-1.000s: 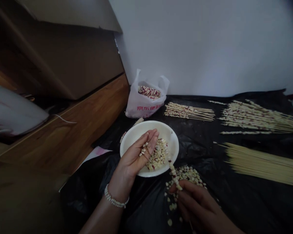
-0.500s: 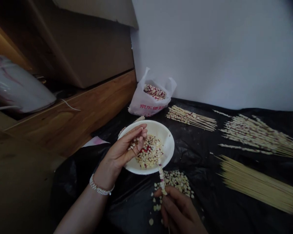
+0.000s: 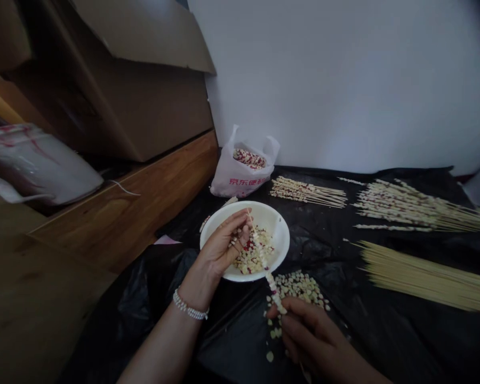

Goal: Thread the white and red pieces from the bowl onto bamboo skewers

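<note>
The left hand (image 3: 226,242), fingers curled, cups loose corn kernels (image 3: 237,233) above a white bowl (image 3: 282,232) of more kernels (image 3: 246,264), fingertips at the tip of a kernel-threaded skewer (image 3: 270,280). Lower down, the right hand's (image 3: 312,330) fingers grasp that skewer; a kernel pile (image 3: 304,285) lies just beyond them, bare skewers (image 3: 420,273) well off to their right.

Illumination was dim. The wall (image 3: 344,80) carried a diffuse pale patch right of centre; the cardboard box (image 3: 160,101) at upper left lay in shadow. The upper-right corner was dark. The black sheet (image 3: 228,341) showed faint sheen. Fine detail was soft.
</note>
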The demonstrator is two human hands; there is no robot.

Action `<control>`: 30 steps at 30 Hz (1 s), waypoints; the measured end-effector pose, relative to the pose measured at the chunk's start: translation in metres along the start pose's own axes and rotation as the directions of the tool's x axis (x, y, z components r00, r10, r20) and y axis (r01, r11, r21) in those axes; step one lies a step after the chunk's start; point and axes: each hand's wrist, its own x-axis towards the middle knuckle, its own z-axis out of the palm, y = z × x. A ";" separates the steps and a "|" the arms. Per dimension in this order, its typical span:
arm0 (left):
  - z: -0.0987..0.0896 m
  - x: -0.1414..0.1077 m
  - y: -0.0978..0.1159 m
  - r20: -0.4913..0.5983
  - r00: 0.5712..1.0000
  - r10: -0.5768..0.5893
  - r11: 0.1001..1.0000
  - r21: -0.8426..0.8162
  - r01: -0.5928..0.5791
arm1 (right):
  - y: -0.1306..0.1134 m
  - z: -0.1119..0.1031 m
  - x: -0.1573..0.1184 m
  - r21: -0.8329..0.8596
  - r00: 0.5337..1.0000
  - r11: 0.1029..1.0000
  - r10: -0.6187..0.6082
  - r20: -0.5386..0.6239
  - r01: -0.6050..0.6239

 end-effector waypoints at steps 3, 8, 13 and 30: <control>0.000 0.001 -0.003 -0.008 0.998 0.064 0.997 0.034 -0.064 | 0.002 0.001 0.000 0.016 0.999 1.000 0.019 0.042 -0.020; -0.004 0.005 -0.004 -0.044 0.995 0.091 0.996 0.004 -0.091 | 0.004 0.001 -0.001 0.117 0.995 0.991 0.056 0.080 -0.065; -0.004 0.003 -0.005 -0.049 0.992 0.114 0.991 0.073 -0.110 | 0.011 0.003 0.000 0.189 0.990 0.982 0.001 0.138 -0.027; -0.002 0.002 -0.012 -0.016 0.980 0.196 0.971 0.139 -0.192 | 0.005 0.006 -0.002 0.168 0.994 0.984 0.049 0.102 -0.066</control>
